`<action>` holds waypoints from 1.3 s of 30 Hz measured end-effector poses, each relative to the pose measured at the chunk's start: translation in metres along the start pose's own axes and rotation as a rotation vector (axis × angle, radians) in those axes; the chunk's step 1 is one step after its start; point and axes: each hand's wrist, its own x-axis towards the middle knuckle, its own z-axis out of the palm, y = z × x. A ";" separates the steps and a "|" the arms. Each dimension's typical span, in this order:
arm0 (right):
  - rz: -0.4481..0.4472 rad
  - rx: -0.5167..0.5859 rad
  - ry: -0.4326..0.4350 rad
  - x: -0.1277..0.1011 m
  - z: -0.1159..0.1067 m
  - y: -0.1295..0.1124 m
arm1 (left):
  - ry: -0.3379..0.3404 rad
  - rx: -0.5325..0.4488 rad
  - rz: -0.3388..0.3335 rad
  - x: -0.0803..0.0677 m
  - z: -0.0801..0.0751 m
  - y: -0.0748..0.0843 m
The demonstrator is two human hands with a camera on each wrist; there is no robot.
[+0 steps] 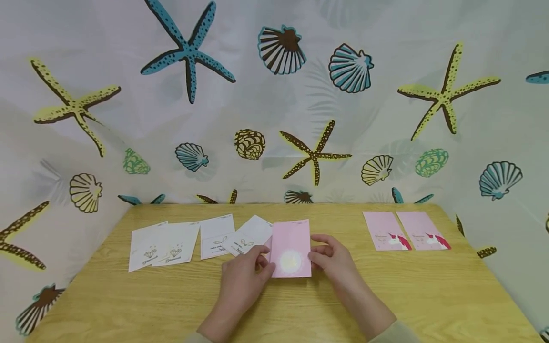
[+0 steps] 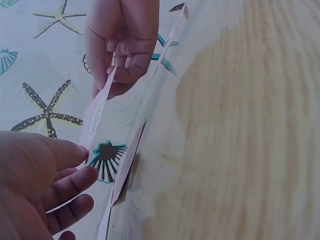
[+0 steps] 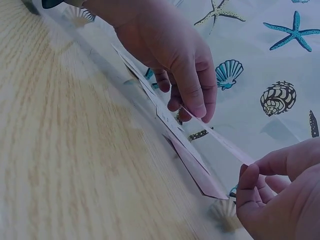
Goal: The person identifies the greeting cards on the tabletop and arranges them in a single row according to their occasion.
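Pink card (image 1: 291, 248) w/ pale round mark held just above wooden table (image 1: 300, 305), near centre. Left hand (image 1: 244, 278) pinches its left edge, right hand (image 1: 332, 259) pinches right edge, fingers curled on it. White cards (image 1: 188, 240) fanned out on table to the left; two pink unicorn cards (image 1: 405, 230) side by side, well apart to the right

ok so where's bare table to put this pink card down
Bare wood runs between the pink card in both hands and the two unicorn cards at right, and across the near table edge. The white cards crowd the left.
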 end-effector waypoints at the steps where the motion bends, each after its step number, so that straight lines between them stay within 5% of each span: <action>1: 0.003 -0.001 0.004 0.000 -0.001 0.000 | 0.000 -0.002 0.003 0.000 0.000 0.001; 13: -0.016 -0.006 0.056 -0.001 -0.007 -0.007 | -0.001 -0.002 -0.018 0.006 0.007 0.019; 39: -0.033 -0.243 0.112 -0.007 -0.047 -0.009 | -0.010 -0.069 0.026 0.015 0.040 0.056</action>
